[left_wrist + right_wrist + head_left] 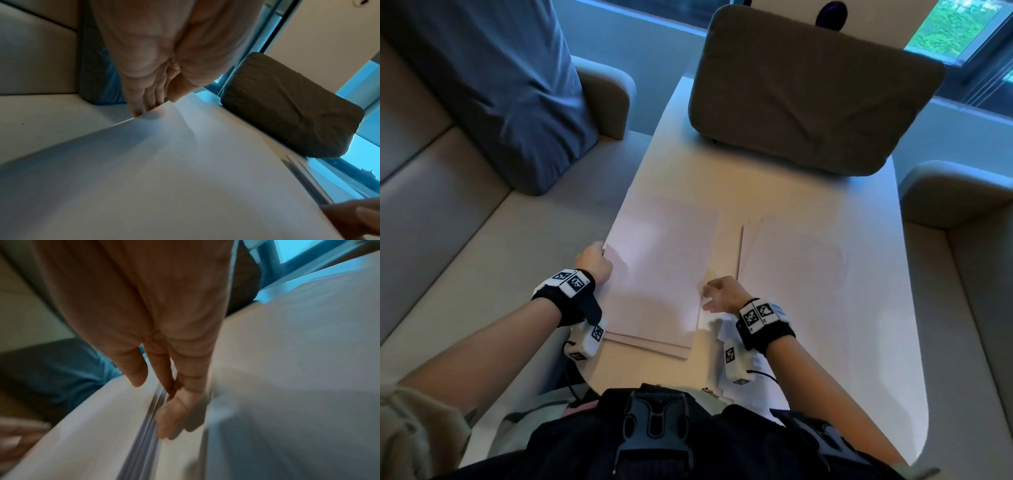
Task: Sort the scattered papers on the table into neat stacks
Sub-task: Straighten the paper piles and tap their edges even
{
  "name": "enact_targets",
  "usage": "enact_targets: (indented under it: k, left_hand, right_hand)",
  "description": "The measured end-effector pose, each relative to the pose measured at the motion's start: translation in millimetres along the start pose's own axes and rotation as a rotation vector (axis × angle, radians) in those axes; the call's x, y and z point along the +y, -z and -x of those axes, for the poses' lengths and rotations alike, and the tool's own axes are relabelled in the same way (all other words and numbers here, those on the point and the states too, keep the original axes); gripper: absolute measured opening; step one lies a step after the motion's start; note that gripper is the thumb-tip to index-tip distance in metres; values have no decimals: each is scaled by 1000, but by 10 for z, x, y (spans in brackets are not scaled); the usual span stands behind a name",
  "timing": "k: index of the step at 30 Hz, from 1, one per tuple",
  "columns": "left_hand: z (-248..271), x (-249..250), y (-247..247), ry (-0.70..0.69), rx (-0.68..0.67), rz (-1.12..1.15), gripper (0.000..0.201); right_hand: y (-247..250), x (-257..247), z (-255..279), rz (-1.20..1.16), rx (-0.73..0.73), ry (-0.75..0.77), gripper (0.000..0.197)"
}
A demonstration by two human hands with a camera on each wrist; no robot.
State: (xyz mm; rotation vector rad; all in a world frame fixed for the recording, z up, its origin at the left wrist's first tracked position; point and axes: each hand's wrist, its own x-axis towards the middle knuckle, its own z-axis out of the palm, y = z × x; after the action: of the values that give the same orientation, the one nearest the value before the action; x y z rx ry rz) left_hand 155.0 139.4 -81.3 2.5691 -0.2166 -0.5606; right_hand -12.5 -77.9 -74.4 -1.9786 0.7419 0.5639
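Two stacks of white paper lie on the pale table [774, 192]. The left paper stack [661, 270] sits between my hands. My left hand [594, 260] pinches its left edge, thumb [179, 91] on top and fingers [144, 104] under the slightly raised sheets [164, 170]. At the stack's right edge is my right hand [719, 294], its thumb [135, 369] over the top sheet and its fingers [179, 410] lying along the layered side [144, 434]. The right paper stack [791, 274] lies flat and untouched, its sheets a little fanned at the far edge.
A brown cushion [808, 96] stands on the far end of the table. A blue cushion [500, 85] leans on the beige sofa seat [465, 246] to the left. Another beige seat [962, 274] runs along the right. Windows are behind.
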Motion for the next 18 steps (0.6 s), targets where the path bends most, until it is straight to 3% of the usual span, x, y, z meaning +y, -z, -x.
enact_targets:
  k: [2, 5, 12, 13, 15, 18]
  left_hand:
    - [-12, -1, -3, 21, -13, 50, 16]
    - [-26, 1, -40, 51, -37, 62, 39]
    - [82, 72, -70, 36, -36, 34, 51]
    - [112, 83, -88, -4, -8, 49, 49]
    - [163, 93, -152, -141, 73, 64, 43]
    - [285, 153, -260, -366, 105, 60, 35]
  right_hand:
    - [-95, -79, -16, 129, -24, -7, 25]
    - [-160, -147, 38, 257, 9, -8, 39]
    - [-5, -68, 118, 192, -19, 22, 20]
    - [53, -40, 151, 122, 12, 33, 17]
    - [184, 78, 211, 15, 143, 58, 29]
    - [381, 366, 334, 59, 384, 56, 30]
